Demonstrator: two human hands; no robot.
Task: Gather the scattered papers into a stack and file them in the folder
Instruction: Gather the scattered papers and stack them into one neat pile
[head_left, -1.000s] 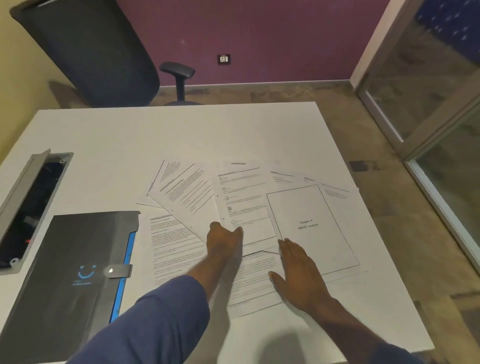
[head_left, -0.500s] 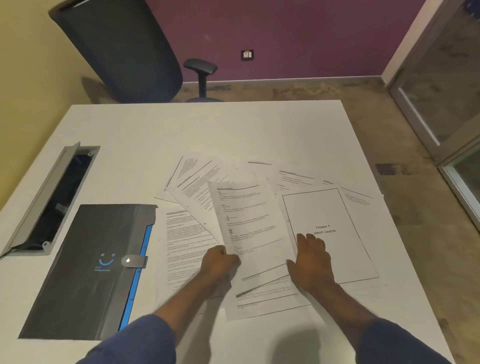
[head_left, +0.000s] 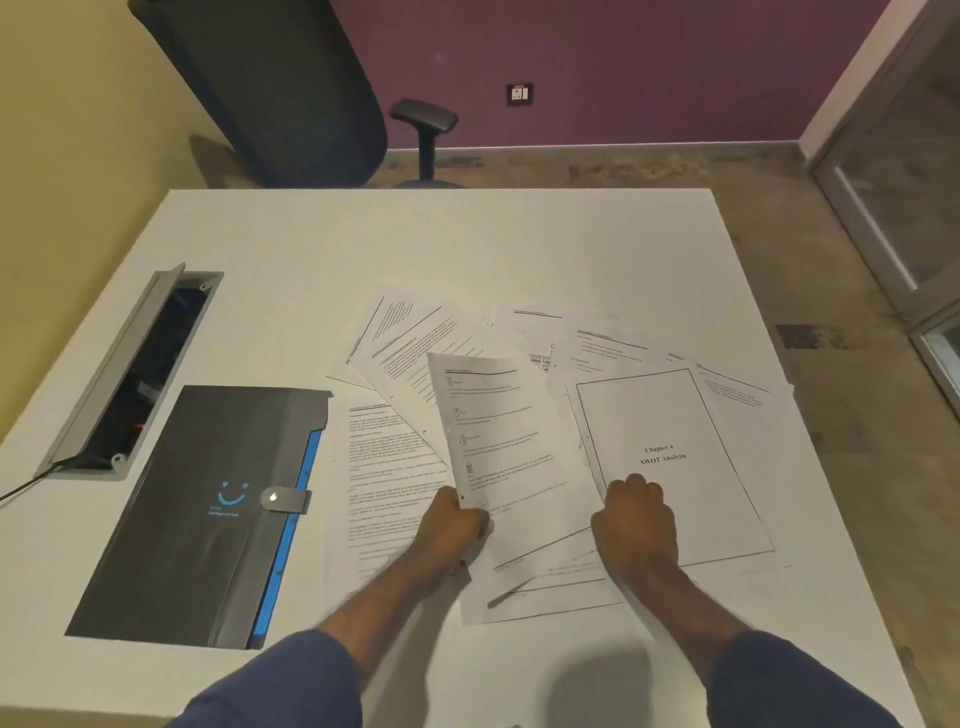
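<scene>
Both forearms reach forward in blue sleeves pushed back from the wrists. The left hand (head_left: 453, 527) pinches a sheet's (head_left: 498, 447) lower left edge, fingers curled. The right hand (head_left: 636, 525) rests knuckles-up, fingers bent, on the title page (head_left: 675, 415).

Dim, warm indoor light from above; soft shadow on the table (head_left: 597, 680) near its front edge. Wide-angle bending at the edges; fine print blurred.
</scene>
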